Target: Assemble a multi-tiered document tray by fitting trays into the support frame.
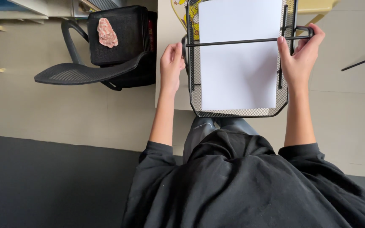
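A black mesh office chair stands left of a pale table, a pinkish cloth on its seat. On the table's near edge sits a black wire-mesh paper tray holding white sheets. The step looks like lifting or shifting the tray: the left hand grips its left side and the right hand is clenched on its right handle, so moving it would call for an even two-handed lift.

A yellow printed sheet with a cartoon picture is seen under the mesh tray's far-left corner.
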